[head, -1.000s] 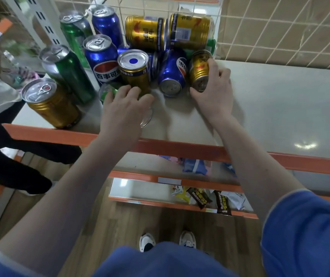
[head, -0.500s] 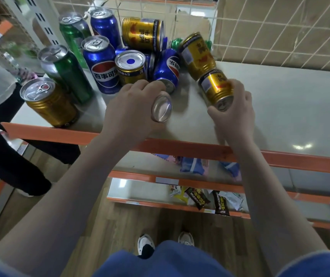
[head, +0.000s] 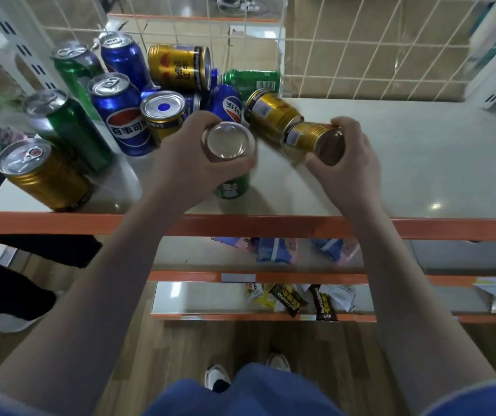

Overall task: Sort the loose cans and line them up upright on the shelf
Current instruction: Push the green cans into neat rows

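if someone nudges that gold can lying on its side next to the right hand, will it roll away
Probably. The gold can lies on its side on the smooth, glossy shelf, so it could roll. It looks rigid metal, unlikely to dent. The can in the right hand may block it.

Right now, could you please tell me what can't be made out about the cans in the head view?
- Green can in left hand: label mostly hidden by the grip.
- Gold can in right hand: its end is motion-blurred.
- Lying blue can: partly hidden behind the left hand.

left hand (head: 192, 157) gripping | right hand (head: 345, 166) gripping | arms extended
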### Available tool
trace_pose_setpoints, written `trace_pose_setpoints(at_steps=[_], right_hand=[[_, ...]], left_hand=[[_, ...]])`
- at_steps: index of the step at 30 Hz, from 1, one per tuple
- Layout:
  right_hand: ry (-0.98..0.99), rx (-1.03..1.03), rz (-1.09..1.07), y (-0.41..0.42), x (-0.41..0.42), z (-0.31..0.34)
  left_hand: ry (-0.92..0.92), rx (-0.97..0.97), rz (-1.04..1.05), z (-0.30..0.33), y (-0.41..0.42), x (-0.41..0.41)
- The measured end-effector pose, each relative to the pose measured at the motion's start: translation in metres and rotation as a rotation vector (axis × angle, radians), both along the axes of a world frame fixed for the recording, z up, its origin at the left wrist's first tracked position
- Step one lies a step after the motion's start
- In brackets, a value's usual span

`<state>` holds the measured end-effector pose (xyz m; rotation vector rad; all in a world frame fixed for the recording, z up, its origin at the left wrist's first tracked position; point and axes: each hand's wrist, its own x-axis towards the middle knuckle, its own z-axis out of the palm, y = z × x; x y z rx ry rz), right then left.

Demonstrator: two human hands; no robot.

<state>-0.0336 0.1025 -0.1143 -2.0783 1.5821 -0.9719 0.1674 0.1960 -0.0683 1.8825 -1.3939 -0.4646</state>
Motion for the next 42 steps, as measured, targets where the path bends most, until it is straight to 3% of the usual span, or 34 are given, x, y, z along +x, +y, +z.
trace_pose_setpoints(at_steps=[4, 11, 15, 29, 42], right_hand=[[0.066, -0.038, 0.004, -0.005, -0.001, 0.018], [0.431, 0.007, 0.156, -0.014, 0.001, 0.043], [0.515, 0.083, 0.205, -0.017, -0.001, 0.046], [0.192, 0.014, -0.094, 0.03, -0.042, 0.073], [0.151, 0.085, -0.32, 0.066, -0.231, 0.067]], left_hand=[[0.022, 0.034, 0.002, -0.001, -0.005, 0.008], [-0.105, 0.066, -0.128, 0.0, -0.013, 0.014], [-0.199, 0.101, -0.22, 0.0, -0.012, 0.016], [-0.267, -0.08, -0.229, 0.01, -0.015, -0.011], [-0.259, -0.127, -0.289, 0.032, -0.021, -0.189]])
